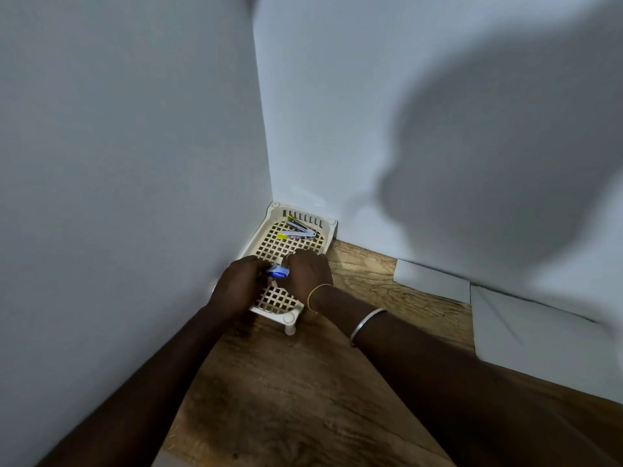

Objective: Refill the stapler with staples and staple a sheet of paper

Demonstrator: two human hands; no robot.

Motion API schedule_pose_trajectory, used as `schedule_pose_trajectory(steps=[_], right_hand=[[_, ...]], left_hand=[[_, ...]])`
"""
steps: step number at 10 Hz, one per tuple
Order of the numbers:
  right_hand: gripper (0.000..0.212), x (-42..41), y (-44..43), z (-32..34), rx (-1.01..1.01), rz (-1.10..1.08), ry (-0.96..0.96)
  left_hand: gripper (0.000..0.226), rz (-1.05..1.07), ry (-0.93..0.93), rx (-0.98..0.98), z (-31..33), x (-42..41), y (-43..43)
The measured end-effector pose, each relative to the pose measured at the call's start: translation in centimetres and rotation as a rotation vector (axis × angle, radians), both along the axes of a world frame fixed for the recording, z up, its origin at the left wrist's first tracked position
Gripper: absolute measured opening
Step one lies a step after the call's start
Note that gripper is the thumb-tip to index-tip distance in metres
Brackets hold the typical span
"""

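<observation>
A cream lattice tray (269, 306) on short legs stands in the corner of a wooden table. At its far end lies a stapler (298, 229) hinged open, silver with yellow parts. Over the tray's middle, my left hand (241, 284) and my right hand (308, 273) both hold a small blue and white staple box (279, 272) between them. My fingers are curled round the box's two ends. Sheets of white paper (539, 335) lie on the table at the right, by the wall.
White walls meet in a corner right behind the tray (266, 136). A smaller white sheet (428, 278) lies against the right wall. Bare wooden table top (286, 392) stretches between my forearms toward the near edge.
</observation>
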State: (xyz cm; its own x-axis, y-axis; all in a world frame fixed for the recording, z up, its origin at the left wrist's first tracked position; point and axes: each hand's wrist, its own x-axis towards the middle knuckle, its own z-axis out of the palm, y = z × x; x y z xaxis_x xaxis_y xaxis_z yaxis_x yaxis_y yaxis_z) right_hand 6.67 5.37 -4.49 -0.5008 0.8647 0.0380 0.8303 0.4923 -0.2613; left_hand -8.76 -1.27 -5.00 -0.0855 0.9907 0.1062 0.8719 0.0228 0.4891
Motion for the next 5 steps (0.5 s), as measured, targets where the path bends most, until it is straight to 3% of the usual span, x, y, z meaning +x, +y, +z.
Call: schedule_pose_trajectory(steps=[2, 5], right_hand=[[0.059, 1.0, -0.4, 1.2, 0.014, 0.024, 0.024], [0.040, 9.1, -5.0, 1.8, 0.077, -0.076, 0.178]], left_hand=[[0.043, 0.025, 0.004, -0.028, 0.6, 0.2, -0.6], [0.043, -0.015, -0.021, 0.158, 2.7, 5.1, -4.9]])
